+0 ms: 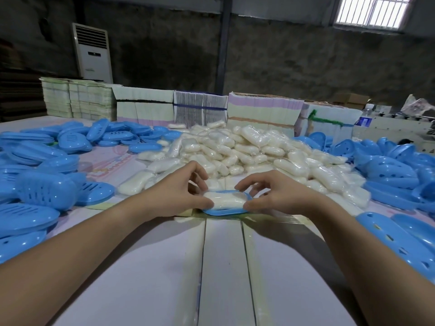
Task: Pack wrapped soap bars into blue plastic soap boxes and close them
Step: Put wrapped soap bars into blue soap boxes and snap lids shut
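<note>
On the table, both hands, left hand point(181, 189) and right hand point(274, 192), pinch the ends of a wrapped soap point(224, 200) in a blue box point(221, 211); it looks light and slippery.

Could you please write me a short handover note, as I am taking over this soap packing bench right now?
Left hand: fingers and thumb pinch the left end of the wrapped soap bar.
Right hand: pinches the bar's right end.
The bar sits in an open blue soap box base at the near edge of the table; no lid on it yet.
Supplies: pile of wrapped soap bars just behind; loose blue box halves on the left and on the right.
Done: bar placed in the base.
Left: seat it, fit a lid, close, then carry on with the pile.
</note>
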A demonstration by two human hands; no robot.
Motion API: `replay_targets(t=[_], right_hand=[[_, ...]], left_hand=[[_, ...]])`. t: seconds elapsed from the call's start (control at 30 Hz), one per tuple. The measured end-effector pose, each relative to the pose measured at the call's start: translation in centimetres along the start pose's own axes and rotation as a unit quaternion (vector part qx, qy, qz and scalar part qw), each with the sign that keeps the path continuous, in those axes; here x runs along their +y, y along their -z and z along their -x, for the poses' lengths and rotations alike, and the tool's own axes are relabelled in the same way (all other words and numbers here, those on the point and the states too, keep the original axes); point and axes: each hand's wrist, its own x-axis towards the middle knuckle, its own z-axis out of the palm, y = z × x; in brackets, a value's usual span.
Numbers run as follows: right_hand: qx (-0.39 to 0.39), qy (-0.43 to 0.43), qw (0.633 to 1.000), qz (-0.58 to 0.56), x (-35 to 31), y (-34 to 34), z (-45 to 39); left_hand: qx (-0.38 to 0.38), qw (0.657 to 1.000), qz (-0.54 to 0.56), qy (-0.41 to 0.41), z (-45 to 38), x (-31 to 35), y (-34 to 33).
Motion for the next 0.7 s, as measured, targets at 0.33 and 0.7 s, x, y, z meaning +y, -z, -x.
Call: replay_targets(t=[0.33, 0.7], right_hand=[[-0.011, -0.005, 0.999, 0.039, 0.1, -0.5, 0.0], [0.006, -0.035, 0.999, 0.037, 0.0, -0.2, 0.3]], left_hand=[[0.042, 0.999, 0.001, -0.024, -0.2, 0.1, -0.9], [0.003, 1.0, 0.011, -0.011, -0.3, -0.3, -0.2]])
